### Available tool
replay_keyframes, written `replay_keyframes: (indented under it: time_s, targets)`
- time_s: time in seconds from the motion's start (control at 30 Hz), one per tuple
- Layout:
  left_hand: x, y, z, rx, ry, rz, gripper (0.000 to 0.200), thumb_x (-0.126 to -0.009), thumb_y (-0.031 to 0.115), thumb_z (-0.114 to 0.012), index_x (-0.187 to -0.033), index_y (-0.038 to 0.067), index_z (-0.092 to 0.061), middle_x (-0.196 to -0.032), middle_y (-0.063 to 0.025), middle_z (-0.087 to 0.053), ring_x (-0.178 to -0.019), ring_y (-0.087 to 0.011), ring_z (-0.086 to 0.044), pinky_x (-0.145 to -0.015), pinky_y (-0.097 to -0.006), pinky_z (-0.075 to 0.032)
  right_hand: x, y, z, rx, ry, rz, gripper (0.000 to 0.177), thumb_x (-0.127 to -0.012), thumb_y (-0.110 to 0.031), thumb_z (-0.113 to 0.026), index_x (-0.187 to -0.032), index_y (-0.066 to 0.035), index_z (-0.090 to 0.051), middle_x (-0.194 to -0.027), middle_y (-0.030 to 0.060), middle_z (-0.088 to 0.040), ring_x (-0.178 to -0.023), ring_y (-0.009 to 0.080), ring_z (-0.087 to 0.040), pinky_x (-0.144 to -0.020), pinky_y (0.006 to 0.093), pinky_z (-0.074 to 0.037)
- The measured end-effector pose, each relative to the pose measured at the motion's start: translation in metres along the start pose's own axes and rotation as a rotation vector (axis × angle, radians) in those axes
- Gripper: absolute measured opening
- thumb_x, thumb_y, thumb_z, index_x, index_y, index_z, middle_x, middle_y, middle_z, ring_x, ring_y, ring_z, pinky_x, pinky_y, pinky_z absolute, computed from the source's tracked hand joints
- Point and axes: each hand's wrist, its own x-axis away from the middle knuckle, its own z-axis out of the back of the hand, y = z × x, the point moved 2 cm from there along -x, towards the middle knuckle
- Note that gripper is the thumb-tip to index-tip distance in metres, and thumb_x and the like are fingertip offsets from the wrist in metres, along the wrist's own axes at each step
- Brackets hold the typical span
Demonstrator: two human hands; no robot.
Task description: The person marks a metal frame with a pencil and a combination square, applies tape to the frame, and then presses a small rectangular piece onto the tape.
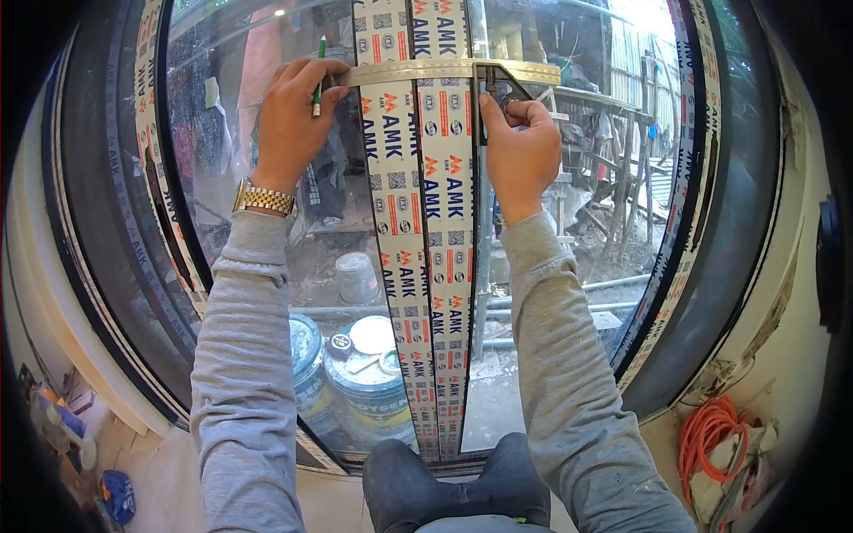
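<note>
A combination square (413,72) lies level across the film-covered window frame (391,169), its ruler reaching past both sides of the frame. My right hand (524,147) grips the dark head of the square at the frame's right edge, with thumb and fingers closed on it. At the ruler's left end is my left hand (291,115), its index fingertip touching the ruler. A green pencil (317,96) stands nearly upright, held between the fingers of that hand. The frame's protective film carries printed AMK labels.
Glass panes flank the middle frame, with more taped frame (689,133) at the right. Behind the glass stand paint buckets (366,391) and a smaller pail (357,277). An orange hose (711,440) lies coiled at lower right. A blue item (117,496) lies at lower left.
</note>
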Motion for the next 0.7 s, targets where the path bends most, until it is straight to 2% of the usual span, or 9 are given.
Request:
replay_keyframes:
  time_s: [0.1, 0.23, 0.3, 0.7]
  targets:
    - [0.0013, -0.0003, 0.0001, -0.001, -0.013, 0.026, 0.022, -0.089, 0.009, -0.074, -0.111, 0.009, -0.074, -0.109, -0.0096, -0.073, -0.107, -0.0347, -0.066, -0.092, -0.0442, -0.053, 0.0005, -0.0011, -0.0001, -0.014, 0.003, -0.007, 0.041, -0.083, -0.043, -0.084, -0.096, -0.005, -0.075, -0.092, 0.0076, -0.075, -0.087, 0.0293, -0.072, -0.079, 0.0437, -0.053]
    - [0.003, -0.0012, -0.0002, -0.004, -0.021, 0.024, 0.022, -0.089, 0.009, -0.074, -0.111, 0.009, -0.074, -0.11, -0.0096, -0.073, -0.108, -0.0345, -0.066, -0.092, -0.044, -0.053, 0.0007, -0.0013, 0.0023, -0.014, -0.006, -0.005, 0.04, -0.083, -0.043, -0.084, -0.093, -0.005, -0.076, -0.091, 0.0079, -0.075, -0.085, 0.0291, -0.072, -0.078, 0.0434, -0.053]
    - [0.0038, -0.0012, 0.0001, -0.038, 0.002, -0.024, 0.024, -0.089, 0.01, -0.077, -0.113, 0.006, -0.074, -0.109, -0.0104, -0.074, -0.102, -0.0311, -0.067, -0.091, -0.0404, -0.052, -0.0004, 0.0002, 0.0021, -0.04, -0.033, -0.028, 0.039, -0.083, -0.042, -0.084, -0.091, -0.005, -0.076, -0.088, 0.0078, -0.076, -0.084, 0.0288, -0.073, -0.077, 0.043, -0.053]
    - [0.0091, 0.0022, 0.0027, -0.005, -0.023, -0.012, 0.025, -0.089, 0.008, -0.077, -0.114, 0.005, -0.073, -0.11, -0.0115, -0.074, -0.105, -0.0325, -0.068, -0.093, -0.0413, -0.052, 0.0038, 0.0063, 0.004, -0.032, -0.024, 0.009, 0.037, -0.082, -0.041, -0.085, -0.086, -0.005, -0.075, -0.087, 0.0063, -0.073, -0.081, 0.0285, -0.072, -0.075, 0.0431, -0.053]
